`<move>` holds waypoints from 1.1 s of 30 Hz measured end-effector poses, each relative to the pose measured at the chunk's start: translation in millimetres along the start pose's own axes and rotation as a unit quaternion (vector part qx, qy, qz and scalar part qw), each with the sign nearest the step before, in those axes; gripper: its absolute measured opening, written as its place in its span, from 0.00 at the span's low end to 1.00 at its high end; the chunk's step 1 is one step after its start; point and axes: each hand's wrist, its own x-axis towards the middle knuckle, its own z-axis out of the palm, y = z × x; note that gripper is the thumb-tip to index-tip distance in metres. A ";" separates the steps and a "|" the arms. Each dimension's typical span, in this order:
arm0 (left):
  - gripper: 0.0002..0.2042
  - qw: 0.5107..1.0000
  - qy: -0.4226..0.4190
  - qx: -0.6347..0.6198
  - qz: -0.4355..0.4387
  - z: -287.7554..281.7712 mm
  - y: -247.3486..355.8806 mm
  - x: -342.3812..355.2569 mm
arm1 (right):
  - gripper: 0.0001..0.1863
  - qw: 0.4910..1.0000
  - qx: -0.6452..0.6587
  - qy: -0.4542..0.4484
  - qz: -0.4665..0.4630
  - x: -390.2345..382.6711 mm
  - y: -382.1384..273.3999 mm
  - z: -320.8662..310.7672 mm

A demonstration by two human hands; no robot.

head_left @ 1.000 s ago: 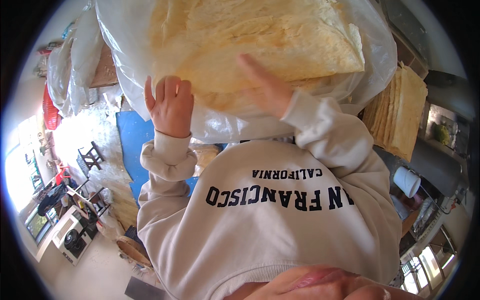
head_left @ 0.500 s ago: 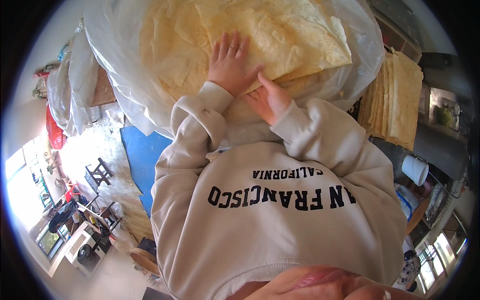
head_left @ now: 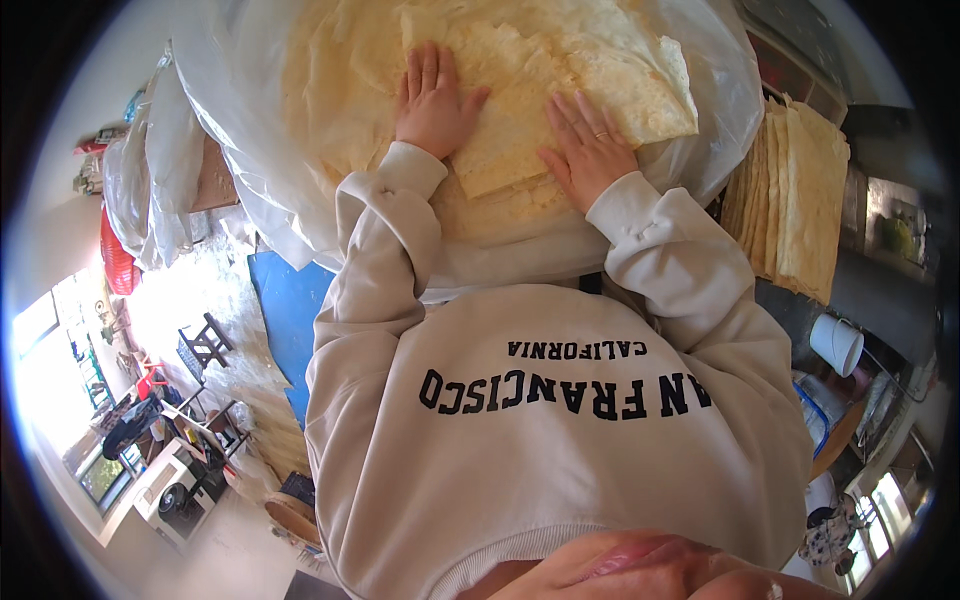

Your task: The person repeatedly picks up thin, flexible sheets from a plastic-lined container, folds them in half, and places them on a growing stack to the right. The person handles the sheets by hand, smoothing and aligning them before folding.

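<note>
A thin, pale-yellow flatbread sheet (head_left: 515,110) with crinkled, uneven edges lies spread in front of me, on top of more such sheets. My left hand (head_left: 435,112) rests flat on its left part, fingers stretched and pointing away from me. Palm down, my right hand (head_left: 590,148) lies on the sheet's near right part, fingers spread, a ring on one of them. Neither hand grips anything. Clear plastic sheeting (head_left: 225,100) lies under the flatbread and sticks out around it.
At the right stands a stack of folded yellowish sheets (head_left: 790,190). Below it is a white bucket (head_left: 836,345). Plastic bags (head_left: 135,190) hang at the left, above a blue panel (head_left: 290,315). A small dark stool (head_left: 205,345) stands farther left on the floor.
My right hand has moved right, away from my left hand, and now lies palm down. The left hand has slid slightly left and away from me. The sheet's near corner now shows between them.
</note>
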 end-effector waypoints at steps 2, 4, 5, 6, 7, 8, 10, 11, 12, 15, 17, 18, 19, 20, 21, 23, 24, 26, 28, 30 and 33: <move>0.29 0.995 0.025 -0.083 -0.045 -1.9 -4.8 -5.9 | 0.37 0.999 0.035 -0.006 -0.006 -4.3 3.8 1.5; 0.25 0.949 0.000 -0.283 -0.138 -12.1 -2.2 -8.8 | 0.37 0.998 0.062 -0.018 -0.004 -4.8 7.2 -2.0; 0.23 0.878 -0.021 -0.434 -0.203 -21.8 0.3 -16.4 | 0.37 0.997 0.078 -0.028 -0.005 -4.9 7.6 -5.2; 0.21 0.777 -0.043 -0.569 -0.268 -33.7 3.2 -23.5 | 0.36 0.995 0.092 -0.034 -0.006 -3.3 7.4 -8.7; 0.20 0.724 -0.047 -0.635 -0.266 -41.8 8.8 -24.6 | 0.35 0.994 0.106 -0.039 -0.006 -1.7 6.3 -12.5; 0.19 0.666 -0.046 -0.697 -0.262 -51.5 14.7 -29.3 | 0.34 0.993 0.114 -0.036 -0.008 -1.7 4.5 -16.9; 0.18 0.621 -0.023 -0.742 -0.254 -72.5 22.5 -36.2 | 0.33 0.987 0.156 -0.032 -0.027 1.6 0.2 -24.4; 0.19 0.636 -0.006 -0.728 -0.254 -85.8 24.5 -45.0 | 0.34 0.981 0.189 -0.033 -0.040 1.7 -2.8 -28.0; 0.19 0.654 0.007 -0.707 -0.269 -98.7 25.6 -53.2 | 0.35 0.972 0.228 -0.023 -0.046 1.5 -4.9 -31.2; 0.10 0.798 0.169 -0.548 -0.187 -147.3 26.1 -76.7 | 0.38 0.934 0.330 -0.052 -0.128 -9.2 -12.1 -39.9; 0.06 0.895 0.221 -0.374 -0.099 -173.1 20.1 -77.3 | 0.36 0.928 0.332 -0.095 -0.143 -19.1 -14.0 -42.5; 0.05 0.943 0.185 -0.259 -0.103 -181.0 16.5 -72.4 | 0.36 0.926 0.316 -0.139 -0.155 -25.0 -14.4 -43.0; 0.04 0.964 0.083 -0.250 -0.027 -178.9 16.1 -66.0 | 0.35 0.920 0.327 -0.121 -0.178 -28.3 -15.0 -41.4; 0.04 0.958 -0.050 -0.279 0.033 -171.0 15.9 -57.3 | 0.35 0.918 0.322 -0.118 -0.200 -32.2 -14.9 -40.1; 0.07 0.923 -0.173 -0.338 0.067 -151.8 18.3 -42.5 | 0.35 0.918 0.315 -0.111 -0.216 -34.0 -14.8 -37.7; 0.11 0.854 -0.345 -0.344 0.185 -105.7 21.6 -7.3 | 0.33 0.919 0.297 -0.139 -0.217 -35.3 -13.4 -33.3; 0.12 0.825 -0.413 -0.363 0.132 -86.7 18.2 5.2 | 0.33 0.920 0.297 -0.129 -0.220 -34.5 -12.2 -31.3; 0.14 0.749 -0.525 -0.403 0.039 -50.7 12.2 26.3 | 0.30 0.918 0.297 -0.174 -0.197 -31.7 -8.7 -29.7; 0.17 0.708 -0.587 -0.393 0.005 -31.7 -2.3 47.1 | 0.27 0.809 0.537 -0.207 -0.120 -28.7 -3.3 -32.1; 0.19 0.726 -0.610 -0.317 -0.031 -28.5 -23.7 64.4 | 0.25 0.506 0.836 -0.205 0.056 -25.7 3.5 -37.1; 0.24 0.782 -0.534 -0.306 -0.100 -40.3 -64.1 75.6 | 0.24 0.367 0.899 -0.097 0.219 -21.2 13.6 -42.9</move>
